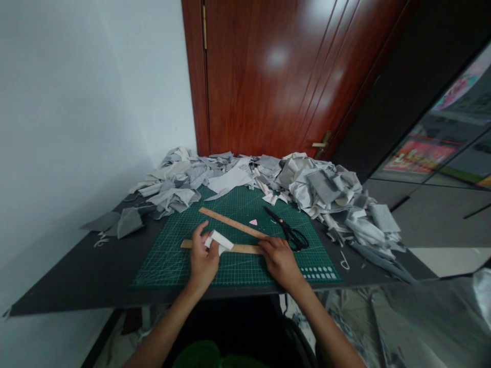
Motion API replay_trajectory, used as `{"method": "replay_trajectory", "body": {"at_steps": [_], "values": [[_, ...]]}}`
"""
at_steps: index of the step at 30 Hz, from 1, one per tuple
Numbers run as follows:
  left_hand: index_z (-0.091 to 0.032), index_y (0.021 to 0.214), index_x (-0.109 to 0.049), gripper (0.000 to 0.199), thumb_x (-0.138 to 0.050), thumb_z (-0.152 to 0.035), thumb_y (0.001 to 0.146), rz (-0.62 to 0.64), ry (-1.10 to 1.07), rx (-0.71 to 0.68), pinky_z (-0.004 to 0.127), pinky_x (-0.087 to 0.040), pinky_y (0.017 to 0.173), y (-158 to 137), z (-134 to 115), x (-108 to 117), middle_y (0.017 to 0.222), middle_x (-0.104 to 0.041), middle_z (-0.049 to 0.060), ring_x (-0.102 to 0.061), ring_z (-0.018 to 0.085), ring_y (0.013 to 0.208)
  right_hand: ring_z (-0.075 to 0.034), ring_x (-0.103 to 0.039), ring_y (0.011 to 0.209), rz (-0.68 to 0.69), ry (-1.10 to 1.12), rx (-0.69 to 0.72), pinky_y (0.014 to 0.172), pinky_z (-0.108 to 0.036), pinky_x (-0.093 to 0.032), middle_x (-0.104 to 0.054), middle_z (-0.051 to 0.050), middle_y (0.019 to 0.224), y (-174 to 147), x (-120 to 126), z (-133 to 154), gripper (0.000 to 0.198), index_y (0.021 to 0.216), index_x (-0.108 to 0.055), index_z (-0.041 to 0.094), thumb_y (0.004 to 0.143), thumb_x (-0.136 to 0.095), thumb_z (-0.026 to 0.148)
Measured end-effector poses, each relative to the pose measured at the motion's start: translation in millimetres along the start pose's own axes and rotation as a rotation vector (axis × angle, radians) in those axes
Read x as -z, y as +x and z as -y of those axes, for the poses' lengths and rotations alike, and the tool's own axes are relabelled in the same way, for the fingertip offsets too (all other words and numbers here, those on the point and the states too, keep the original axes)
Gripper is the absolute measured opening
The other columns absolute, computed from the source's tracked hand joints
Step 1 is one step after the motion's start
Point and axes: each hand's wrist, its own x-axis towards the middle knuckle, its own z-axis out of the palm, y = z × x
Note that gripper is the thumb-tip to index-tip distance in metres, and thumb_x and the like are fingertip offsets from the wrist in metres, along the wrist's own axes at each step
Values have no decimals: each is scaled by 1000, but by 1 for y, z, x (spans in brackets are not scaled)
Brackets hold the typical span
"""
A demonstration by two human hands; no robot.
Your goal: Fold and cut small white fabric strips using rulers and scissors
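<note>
Cloth strip (224,241) sits by the lower wooden ruler (245,249), pinched in the left hand (204,259) while the right hand (280,259), fingers bunched, rests on the ruler's end, so probably lining-up, and next calls for steadiness imo.

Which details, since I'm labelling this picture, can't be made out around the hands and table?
All in the head view:
Far ruler and near ruler: right ends hidden by the right hand; scale marks too small to read.
White piece: partly hidden by the left hand.
Cutting mat: far edge mostly covered by scraps.
Cabinet: cut off by the picture's right edge.
</note>
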Motion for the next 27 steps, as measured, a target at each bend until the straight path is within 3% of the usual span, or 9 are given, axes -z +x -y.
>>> {"method": "replay_trajectory", "body": {"at_steps": [5,8,11,14,16,18,22,24,27], "values": [[-25,137,-34,57,-59,-33,87,43,-195,131,24,-51,48,1,-5,1,90,-62,-2,-62,13,57,-32,-58,111,-107,-266,-313,93,-44,-45,-63,-19,128,-11,3,-30,34,125,-67,15,98,-46,9],[-25,128,-39,40,-52,-35,92,144,-96,83,23,-48,45,-2,-2,-2,86,-62,-3,-62,14,55,-31,-60,103,-65,-325,-416,81,-41,-46,-65,-18,120,-13,4,-43,35,127,-66,20,99,-46,14],[-22,98,-54,16,-54,-37,93,240,63,-6,24,-48,52,-7,1,-6,74,-59,-4,-60,15,59,-32,-61,103,-15,-287,-456,78,-40,-46,-64,-17,118,-11,6,-49,38,129,-67,23,99,-45,14],[-21,73,-54,24,-67,-36,87,269,158,-36,29,-48,63,-12,-1,-6,68,-55,-3,-57,17,66,-35,-60,106,25,-256,-521,78,-43,-45,-61,-19,123,-8,11,-52,42,132,-66,26,99,-46,13],[-21,77,-58,15,-70,-28,83,271,219,-89,34,-50,75,-14,-6,-4,78,-60,-1,-59,20,79,-37,-60,107,56,-258,-543,78,-44,-45,-61,-18,124,-7,13,-53,45,136,-63,29,98,-47,12],[-22,88,-64,7,-68,-19,83,335,285,-235,40,-49,89,-15,-14,0,96,-64,3,-59,24,97,-35,-61,105,83,-274,-532,78,-43,-44,-64,-17,119,-6,15,-52,46,138,-61,27,97,-46,11],[-25,90,-72,21,-56,-12,94,699,377,-536,40,-48,96,-14,-26,4,101,-68,3,-59,22,104,-32,-65,99,41,-360,-527,78,-39,-45,-68,-16,105,-4,15,-48,31,122,-63,17,96,-47,10],[-26,89,-73,24,-56,-10,95,810,409,-561,39,-48,97,-13,-28,2,99,-70,2,-60,21,103,-32,-66,99,-7,-332,-562,79,-38,-45,-69,-17,103,-5,16,-48,21,114,-61,15,96,-50,12],[-25,89,-73,24,-56,-10,94,769,496,-542,40,-49,97,-16,-26,0,98,-70,2,-61,22,103,-29,-70,95,-24,-178,-633,75,-34,-46,-72,-15,100,-9,22,-50,20,116,-55,13,97,-55,18]]}}
